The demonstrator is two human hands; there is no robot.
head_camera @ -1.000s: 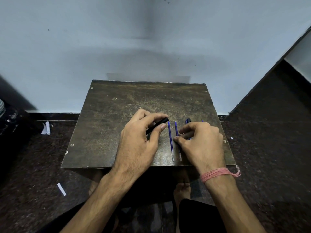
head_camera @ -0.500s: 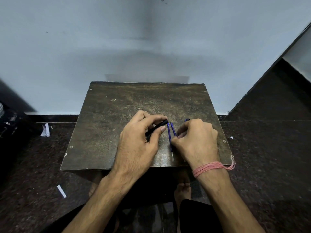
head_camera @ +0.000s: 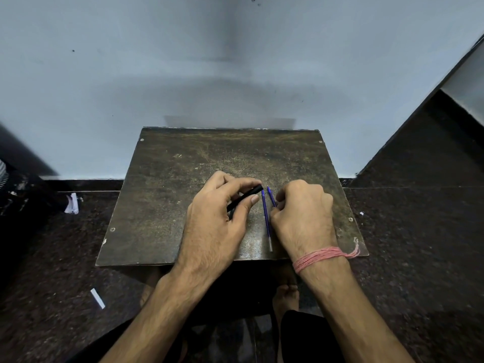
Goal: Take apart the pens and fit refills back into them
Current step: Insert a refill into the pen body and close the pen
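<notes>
The left hand [head_camera: 214, 218] is curled around a black pen barrel [head_camera: 245, 199]. The thumb and first finger pinch it near its far end, and the barrel tilts up to the right, just above the table [head_camera: 162, 205].

Right beside it lies a thin blue refill [head_camera: 266, 221] — flat on the table, long way pointing away from the person, with a clear tip at the near end. A second blue refill [head_camera: 271, 196] sticks out from the right hand [head_camera: 303, 216]. That hand is closed in a loose fist with its fingertips pinching this refill, and it hides most of it.

The table is small, dark and scratched, and stands against a pale wall [head_camera: 183, 74]. A pink thread [head_camera: 322, 256] is tied around the right wrist. On the dark floor to the left lie a crumpled paper [head_camera: 72, 204] and a small white strip [head_camera: 97, 298]. Bare toes [head_camera: 286, 294] show under the table's near edge.
</notes>
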